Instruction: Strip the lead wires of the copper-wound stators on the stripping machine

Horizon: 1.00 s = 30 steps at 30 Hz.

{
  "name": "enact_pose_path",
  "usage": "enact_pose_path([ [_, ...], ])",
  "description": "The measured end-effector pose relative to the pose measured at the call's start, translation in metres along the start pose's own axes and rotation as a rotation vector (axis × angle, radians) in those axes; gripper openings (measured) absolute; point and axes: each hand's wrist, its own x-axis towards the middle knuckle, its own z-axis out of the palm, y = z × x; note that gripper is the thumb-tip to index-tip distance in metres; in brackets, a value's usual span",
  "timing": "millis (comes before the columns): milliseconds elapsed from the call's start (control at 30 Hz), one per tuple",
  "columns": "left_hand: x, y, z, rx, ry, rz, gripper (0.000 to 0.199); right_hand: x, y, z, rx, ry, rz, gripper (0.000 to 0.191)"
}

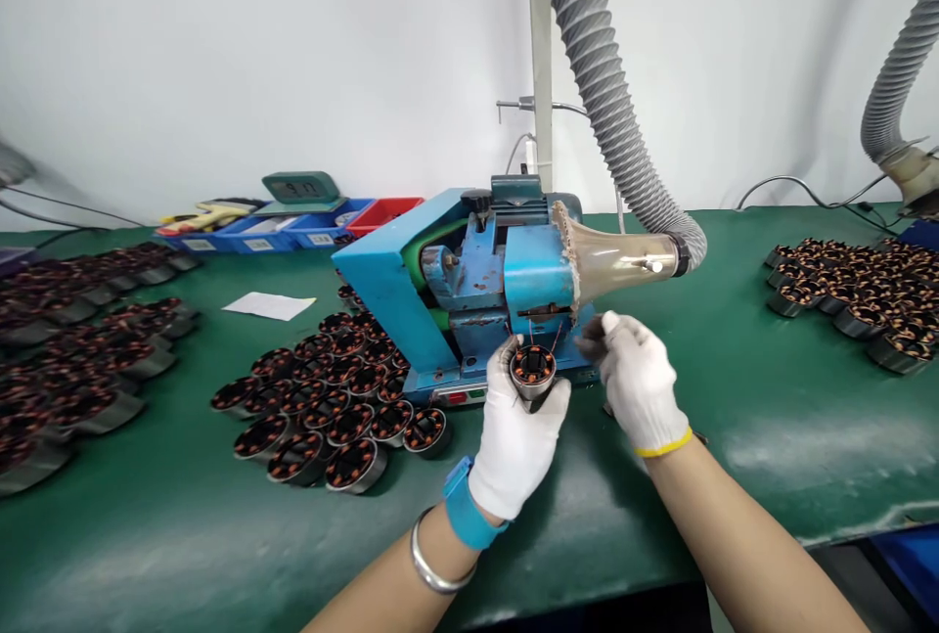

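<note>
My left hand [517,428], in a white glove, grips a motor stator [533,369], a round metal ring with copper windings inside. Thin wires rise from the stator's far edge toward the blue machine [539,266]. To the right of the stator is my right hand [640,379], also gloved, its fingers bent and pressed together near the machine's front. Dark fingertips show on the glove; whether anything small lies between them is hidden. The two hands are apart.
Several more stators [323,408] stand left of the machine, with larger groups at the far left [80,359] and far right [866,295]. A grey hose [605,75] joins the machine's clear funnel [623,256]. Behind are blue bins [275,234], a red bin [385,212] and a paper [269,305].
</note>
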Motion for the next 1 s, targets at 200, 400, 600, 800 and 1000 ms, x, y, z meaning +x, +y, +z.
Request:
enact_pose_path([
  [200,0.007,0.004,-0.005,-0.030,0.000,-0.030,0.048,-0.017,0.012,0.009,-0.273,-0.422,0.000,0.051],
  [400,0.025,0.013,-0.003,-0.023,0.052,-0.023,0.044,-0.013,0.012,0.019,-0.202,-0.436,-0.057,0.034],
  [600,0.031,0.019,-0.001,0.011,0.073,0.006,0.039,-0.011,0.012,0.023,-0.143,-0.396,-0.057,0.033],
  [800,0.031,0.012,-0.003,0.020,0.036,0.042,0.042,-0.010,0.014,0.022,-0.061,-0.408,-0.033,0.038],
  [1000,0.032,0.012,-0.005,0.072,0.003,0.032,0.042,-0.011,0.016,0.023,-0.054,-0.358,-0.008,0.038],
])
